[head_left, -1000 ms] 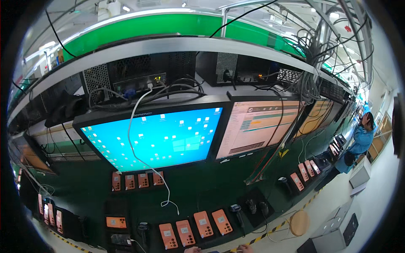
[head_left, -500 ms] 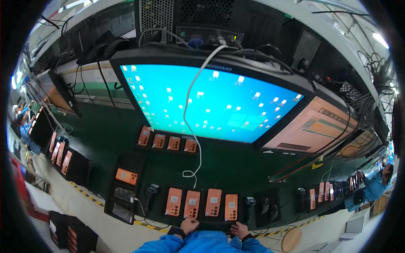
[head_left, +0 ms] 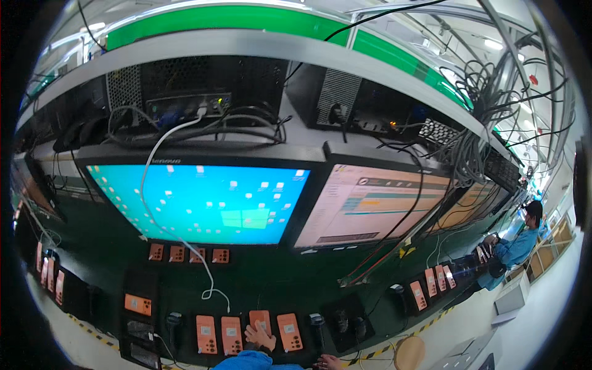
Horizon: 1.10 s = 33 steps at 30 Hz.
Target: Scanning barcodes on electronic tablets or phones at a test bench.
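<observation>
My left hand (head_left: 260, 336) lies over the lower part of a salmon-coloured smartphone (head_left: 259, 317), fingers spread on its back. That phone is third in a row at the near edge of the bench. To its left lie two like phones (head_left: 205, 333) (head_left: 232, 333), each with a pale label, and to its right another smartphone (head_left: 289, 331). My right hand (head_left: 330, 362) is at the bench's front edge, partly cut off by the frame. Its visible fingers look stretched out and hold nothing I can see. Closest to it is a dark handheld scanner (head_left: 317, 322).
A blue-lit monitor (head_left: 203, 206) and a paler screen (head_left: 376, 200) stand behind. More phones (head_left: 177, 253) lie below the monitor. A white cable (head_left: 145, 185) hangs across it. On the left is a dark tray (head_left: 140, 283); a co-worker (head_left: 518, 243) sits far right.
The view has swung right and up. My left hand has left the bench edge and now lies on the third phone. My right hand remains by the front edge, lower in view.
</observation>
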### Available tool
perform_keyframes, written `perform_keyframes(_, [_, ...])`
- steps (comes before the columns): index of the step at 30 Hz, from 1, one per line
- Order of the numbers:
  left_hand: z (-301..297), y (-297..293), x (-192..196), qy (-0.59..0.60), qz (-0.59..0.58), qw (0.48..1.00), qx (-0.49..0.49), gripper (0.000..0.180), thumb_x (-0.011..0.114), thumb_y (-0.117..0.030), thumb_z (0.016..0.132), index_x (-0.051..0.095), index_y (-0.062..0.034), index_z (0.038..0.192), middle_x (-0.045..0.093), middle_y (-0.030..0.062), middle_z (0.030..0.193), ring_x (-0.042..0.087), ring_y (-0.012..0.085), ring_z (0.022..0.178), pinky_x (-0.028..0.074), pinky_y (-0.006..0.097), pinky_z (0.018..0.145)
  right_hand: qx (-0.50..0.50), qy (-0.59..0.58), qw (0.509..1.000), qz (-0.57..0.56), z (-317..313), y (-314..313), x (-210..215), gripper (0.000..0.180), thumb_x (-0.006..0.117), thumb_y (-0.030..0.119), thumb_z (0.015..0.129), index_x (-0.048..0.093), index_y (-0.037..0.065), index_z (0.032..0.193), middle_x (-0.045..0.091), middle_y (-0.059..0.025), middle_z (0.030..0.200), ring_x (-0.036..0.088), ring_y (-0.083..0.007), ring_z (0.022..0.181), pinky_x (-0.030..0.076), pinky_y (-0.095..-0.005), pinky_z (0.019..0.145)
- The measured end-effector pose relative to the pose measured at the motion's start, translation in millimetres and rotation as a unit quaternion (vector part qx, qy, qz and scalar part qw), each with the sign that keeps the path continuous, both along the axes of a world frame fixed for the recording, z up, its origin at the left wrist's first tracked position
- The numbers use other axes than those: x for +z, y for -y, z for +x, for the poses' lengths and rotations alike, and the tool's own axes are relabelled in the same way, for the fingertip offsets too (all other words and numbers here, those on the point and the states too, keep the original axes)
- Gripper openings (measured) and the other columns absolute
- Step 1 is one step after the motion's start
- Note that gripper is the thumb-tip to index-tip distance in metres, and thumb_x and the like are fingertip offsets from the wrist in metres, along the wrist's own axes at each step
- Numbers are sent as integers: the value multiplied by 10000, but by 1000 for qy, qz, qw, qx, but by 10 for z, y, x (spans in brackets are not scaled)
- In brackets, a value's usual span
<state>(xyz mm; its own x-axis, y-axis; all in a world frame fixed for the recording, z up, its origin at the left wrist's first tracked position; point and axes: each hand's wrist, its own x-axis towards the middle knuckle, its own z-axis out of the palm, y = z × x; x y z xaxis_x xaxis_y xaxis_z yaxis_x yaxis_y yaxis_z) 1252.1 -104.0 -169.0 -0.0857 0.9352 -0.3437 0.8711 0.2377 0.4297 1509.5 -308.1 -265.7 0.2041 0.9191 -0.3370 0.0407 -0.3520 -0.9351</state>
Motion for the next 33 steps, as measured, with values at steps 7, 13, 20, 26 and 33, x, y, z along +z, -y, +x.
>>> perform_keyframes(7, [-265, -185, 50, 257, -38, 966, -5, 952, 871, -315, 543, 336, -97, 1299, 482, 236, 1177, 530, 386, 1028, 461, 507, 847, -136, -67, 985, -77, -231, 49, 87, 272, 565, 252, 940, 553, 80, 1149, 627, -77, 944, 615, -187, 693, 497, -289, 567])
perform_keyframes(13, [-480, 98, 862, 807, -341, 475, 83, 627, 502, -135, 810, 302, -104, 1403, 551, 170, 1177, 613, 339, 1008, 549, 454, 757, -149, -207, 960, -113, -614, -727, 1214, 223, 569, 204, 937, 567, 39, 1085, 628, -60, 884, 602, -153, 739, 495, -276, 587])
perform_keyframes(20, [-433, 358, 1439, 815, -393, 418, 86, 608, 338, -392, 956, 295, -25, 1439, 415, 247, 1394, 510, 406, 1185, 454, 483, 968, -38, -303, 951, -56, -898, -1276, 1888, 390, 398, 392, 1007, 538, 74, 1184, 639, -46, 1000, 624, -150, 846, 510, -304, 697])
perform_keyframes(26, [-541, 513, 1258, 793, -413, 443, 68, 517, 304, -327, 1002, 317, -34, 1428, 443, 203, 1377, 544, 351, 1146, 536, 428, 830, -34, -356, 934, -22, -1053, -1441, 2111, 358, 376, 360, 1018, 534, 80, 1178, 635, -41, 971, 618, -143, 774, 508, -299, 629])
perform_keyframes(33, [-512, 509, 1210, 783, -397, 474, 68, 538, 361, -266, 991, 232, -88, 1482, 444, 185, 1379, 567, 322, 1120, 529, 406, 827, -46, -325, 945, 1, -1084, -1477, 2139, 295, 408, 308, 1015, 513, 93, 1187, 621, -22, 929, 610, -128, 758, 485, -280, 581])
